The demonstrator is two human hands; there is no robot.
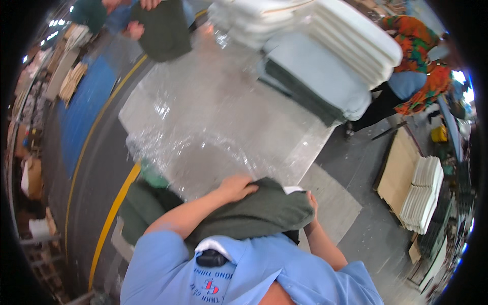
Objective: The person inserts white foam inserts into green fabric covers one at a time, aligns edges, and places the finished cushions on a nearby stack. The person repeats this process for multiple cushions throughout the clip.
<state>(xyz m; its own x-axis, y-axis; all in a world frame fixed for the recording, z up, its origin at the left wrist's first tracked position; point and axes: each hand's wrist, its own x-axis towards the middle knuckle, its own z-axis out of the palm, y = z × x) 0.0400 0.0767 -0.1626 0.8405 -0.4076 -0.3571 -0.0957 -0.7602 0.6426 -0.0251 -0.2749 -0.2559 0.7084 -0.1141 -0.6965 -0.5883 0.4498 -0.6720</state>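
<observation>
A dark green fabric cushion cover (259, 216) lies bunched against my front at the near edge of the table; it looks padded, but how full it is I cannot tell. My left hand (238, 188) grips its far edge, fingers curled over the cloth. At the other end, my right hand (312, 206) is closed on the edge. Beside that hand a small white piece (293, 190) shows past the fabric. More dark green fabric (140, 211) hangs by my left forearm.
Clear plastic film (195, 147) covers the table (213, 96). White foam pads (351, 40) and dark green cushions (305, 96) are stacked at its far right. Across the table, another person's hands hold a dark green cushion (165, 30). More white pads (424, 193) stand on the right.
</observation>
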